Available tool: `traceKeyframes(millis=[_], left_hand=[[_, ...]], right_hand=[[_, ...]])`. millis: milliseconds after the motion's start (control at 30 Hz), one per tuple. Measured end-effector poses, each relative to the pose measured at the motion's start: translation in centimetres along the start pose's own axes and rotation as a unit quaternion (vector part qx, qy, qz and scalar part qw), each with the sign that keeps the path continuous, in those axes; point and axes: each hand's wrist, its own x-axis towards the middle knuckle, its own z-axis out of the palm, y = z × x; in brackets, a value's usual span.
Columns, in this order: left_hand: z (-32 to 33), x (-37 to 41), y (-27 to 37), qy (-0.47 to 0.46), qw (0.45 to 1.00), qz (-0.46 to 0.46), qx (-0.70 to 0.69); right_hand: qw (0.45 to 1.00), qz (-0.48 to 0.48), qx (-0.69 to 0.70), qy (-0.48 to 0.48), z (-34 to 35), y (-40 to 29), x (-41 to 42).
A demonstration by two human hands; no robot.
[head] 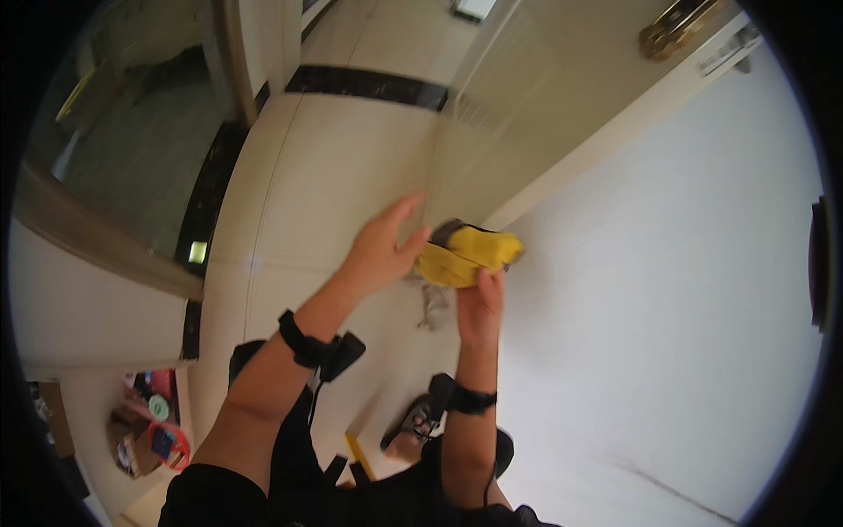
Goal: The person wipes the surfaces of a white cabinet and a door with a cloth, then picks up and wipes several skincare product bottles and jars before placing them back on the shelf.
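Note:
My right hand (483,306) grips a yellow and dark grey folded cloth bundle (471,253) from below, its thumb pressed on the near side. The bundle is held up in front of me, close to the white wall. My left hand (385,247) is just left of it with thumb and fingers spread. Its thumb tip is at the bundle's left edge; I cannot tell whether they touch. Beneath the bundle appears a small, blurred, crumpled greyish thing (433,306). Black straps with small devices go round both forearms.
A pale door (540,112) with a brass handle (672,33) stands ahead, beside the white wall (658,277). A black threshold strip (369,85) crosses the tiled floor (309,184). At lower left are a cardboard box (125,441) and a red basket (181,448).

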Motion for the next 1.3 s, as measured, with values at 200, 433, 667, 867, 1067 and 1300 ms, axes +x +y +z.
traceKeyframes(millis=[200, 433, 667, 867, 1067, 1300], left_hand=[[4.9, 2.6, 1.5, -0.064, 0.995, 0.07, -0.015], [5.0, 3.4, 2.6, -0.133, 0.984, 0.096, -0.065], [4.4, 5.2, 2.0, -0.144, 0.976, 0.114, -0.12], [4.9, 5.4, 2.3, -0.161, 0.963, 0.119, -0.18], [5.6, 5.4, 2.3, -0.169, 0.961, 0.123, -0.182], [3.8, 5.1, 1.8, -0.128, 0.975, 0.093, -0.154]], right_hand=[[0.929, -0.251, -0.273, 0.015, 6.0, -14.3, 5.8], [0.792, -0.532, -0.273, 0.125, 17.3, -22.4, 15.4], [0.615, -0.577, -0.505, 0.184, 15.9, -17.8, 18.7], [0.679, -0.443, -0.545, 0.214, 7.9, -8.4, 15.5], [0.736, -0.377, -0.523, 0.208, 6.1, -6.9, 14.5], [0.694, -0.521, -0.478, 0.133, 16.1, -14.3, 17.6]])
